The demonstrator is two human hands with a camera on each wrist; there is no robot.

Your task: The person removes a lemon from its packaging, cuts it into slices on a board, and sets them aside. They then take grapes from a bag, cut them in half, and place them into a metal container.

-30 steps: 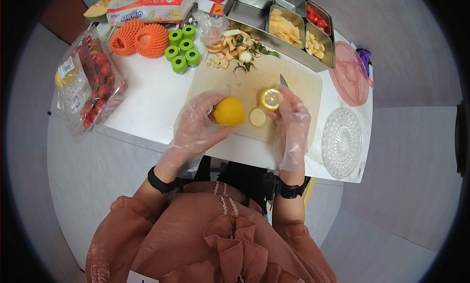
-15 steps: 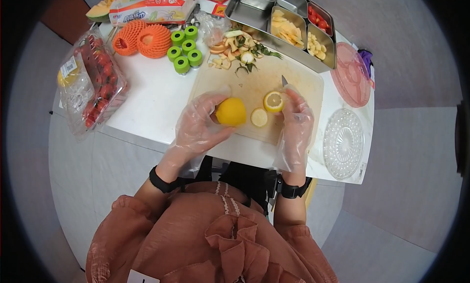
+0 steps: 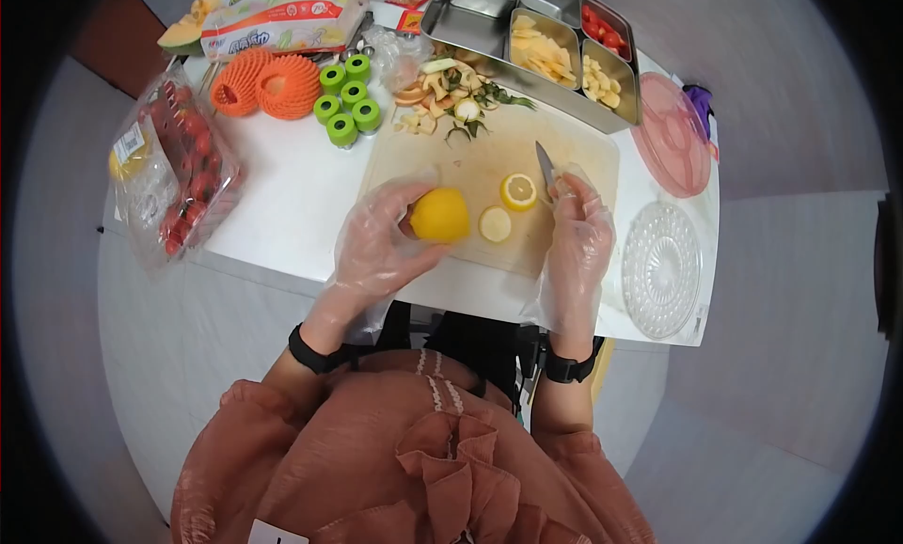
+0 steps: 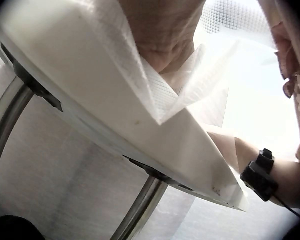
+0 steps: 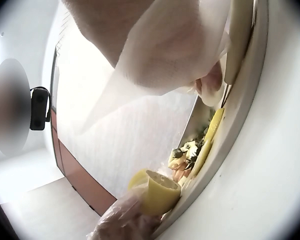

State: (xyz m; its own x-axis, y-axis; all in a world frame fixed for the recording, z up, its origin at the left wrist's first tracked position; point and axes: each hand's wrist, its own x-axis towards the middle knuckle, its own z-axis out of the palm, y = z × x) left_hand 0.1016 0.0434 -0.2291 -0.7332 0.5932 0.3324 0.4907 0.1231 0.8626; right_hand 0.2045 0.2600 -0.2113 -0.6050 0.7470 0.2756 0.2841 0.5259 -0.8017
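Note:
In the head view my gloved left hand (image 3: 376,234) holds a cut lemon (image 3: 441,215), its yellow peel facing up. My gloved right hand (image 3: 578,229) is at the knife (image 3: 545,164), fingers curled at its handle, which the hand mostly hides; the blade points away from me over the board. To its left a short lemon piece (image 3: 518,192) lies cut face up, close to a pale round end slice (image 3: 495,224). The right wrist view shows the held lemon's cut face (image 5: 162,177) and my right fingertips (image 5: 210,87) beside the knife.
Peelings and leafy tops (image 3: 461,97) lie at the back of the cutting board (image 3: 404,158). Behind stands a steel compartment box (image 3: 607,119) with cut fruit. Right are a pink lid (image 3: 673,135) and a glass plate (image 3: 661,271); left, green-capped jars (image 3: 341,128) and a strawberry pack (image 3: 193,168).
My right hand has let go of the short lemon piece, leaving it on the board, and moved right to the knife's handle. The left hand still holds the lemon in the same place.

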